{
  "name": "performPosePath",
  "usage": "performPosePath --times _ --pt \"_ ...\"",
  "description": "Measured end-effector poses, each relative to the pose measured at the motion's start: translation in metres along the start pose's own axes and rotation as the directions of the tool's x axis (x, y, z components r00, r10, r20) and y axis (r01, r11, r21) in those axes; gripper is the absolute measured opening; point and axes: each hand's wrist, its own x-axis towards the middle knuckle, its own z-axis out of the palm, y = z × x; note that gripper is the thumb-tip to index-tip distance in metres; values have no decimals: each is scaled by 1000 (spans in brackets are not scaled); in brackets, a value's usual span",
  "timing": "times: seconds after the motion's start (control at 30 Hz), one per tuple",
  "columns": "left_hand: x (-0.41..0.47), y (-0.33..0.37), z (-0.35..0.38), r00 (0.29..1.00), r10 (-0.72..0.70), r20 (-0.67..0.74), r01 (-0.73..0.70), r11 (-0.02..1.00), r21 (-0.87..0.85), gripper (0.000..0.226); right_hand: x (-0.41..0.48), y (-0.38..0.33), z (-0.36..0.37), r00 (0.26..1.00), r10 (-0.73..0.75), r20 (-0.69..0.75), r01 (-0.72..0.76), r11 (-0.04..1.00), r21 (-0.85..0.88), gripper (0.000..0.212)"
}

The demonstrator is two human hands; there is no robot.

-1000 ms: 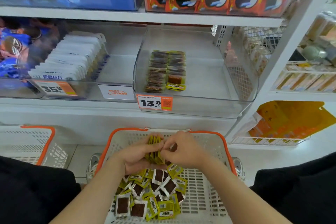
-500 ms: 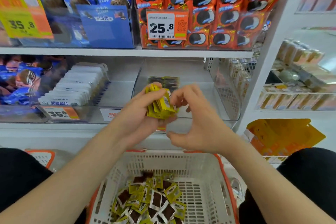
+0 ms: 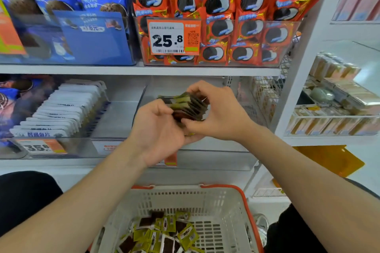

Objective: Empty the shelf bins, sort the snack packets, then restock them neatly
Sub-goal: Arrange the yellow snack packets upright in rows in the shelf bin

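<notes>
Grip on one packet stack (image 3: 187,106), left hand (image 3: 159,129), right hand (image 3: 223,114), one basket (image 3: 205,201)

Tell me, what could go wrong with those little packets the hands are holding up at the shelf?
The stack of packets is fanned out and only pinched between the left hand and the right hand, so some could slip and drop into the basket below. If it is set down loosely in the clear bin, the stack might also tip over and look messy.
</notes>
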Motion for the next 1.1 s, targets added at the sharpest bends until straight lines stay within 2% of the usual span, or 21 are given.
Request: performPosePath --times 0.07,0.13,0.2,0.27,0.3,0.33,0.37,0.43,0.47,0.5,0.53,0.57,0.63,0.67,0.73,0.8,0.87,0.9,0.97,1.03,1.1 --pt "9 -5 0 982 74 -172 -30 969 247 62 2 7 0 999 35 -4 -35 999 3 48" --pt "16 -5 -1 912 265 -312 -66 848 526 60 2 12 -2 996 84 21 -84 996 -14 48" --pt "17 0 -1 893 379 -241 -77 658 749 55 2 16 -5 985 143 92 -146 989 25 42" --pt "12 5 -3 923 355 -150 -29 453 891 43 -2 21 -6 961 230 156 -252 957 145 36" --pt "10 8 -6 919 362 -159 -6 416 909 41 -3 22 -4 947 281 158 -310 929 203 38" --pt "10 10 -9 905 381 -192 6 440 898 37 -5 23 0 928 344 144 -371 890 265 42" --pt "10 11 -12 892 386 -235 6 510 860 31 -7 23 4 900 417 129 -435 833 341 49" --pt "10 7 -12 885 319 -340 0 729 684 21 -9 21 14 843 519 143 -515 698 497 53" --pt "10 5 -12 881 284 -379 -1 801 598 21 -9 20 19 834 525 168 -520 648 556 45" --pt "11 4 -12 875 272 -401 2 826 563 22 -10 18 22 830 524 191 -523 612 593 34" --pt "10 3 -12 870 278 -406 18 806 591 22 -11 16 25 827 529 191 -521 592 615 26" --pt "12 4 -13 870 295 -394 54 738 673 21 -12 15 27 820 545 173 -518 580 628 21" --pt "14 9 -17 877 332 -347 144 506 850 23 -13 18 26 804 582 123 -519 586 622 17" --pt "17 13 -20 870 369 -329 190 365 911 31 -12 23 24 806 586 81 -522 641 563 21" --pt "23 18 -32 861 424 -279 282 57 958 46 -11 37 12 853 519 57 -513 814 271 30" --pt "32 18 -41 902 370 -221 316 -218 923 51 -11 47 -2 881 420 217 -413 907 -78 32" --pt "44 13 -49 932 291 -218 337 -463 820 54 -15 55 -7 818 402 411 -290 906 -308 35" --pt "50 10 -52 933 265 -244 354 -547 759 56 -17 60 -5 776 403 486 -240 900 -364 35" --pt "60 5 -56 933 218 -286 358 -643 677 60 -20 65 5 709 397 582 -176 900 -399 34" --pt "68 2 -60 943 183 -278 326 -677 660 57 -19 70 15 684 381 622 -152 908 -390 31" --pt "73 2 -65 950 198 -241 311 -662 682 44 -16 74 23 665 366 651 -142 918 -371 28"
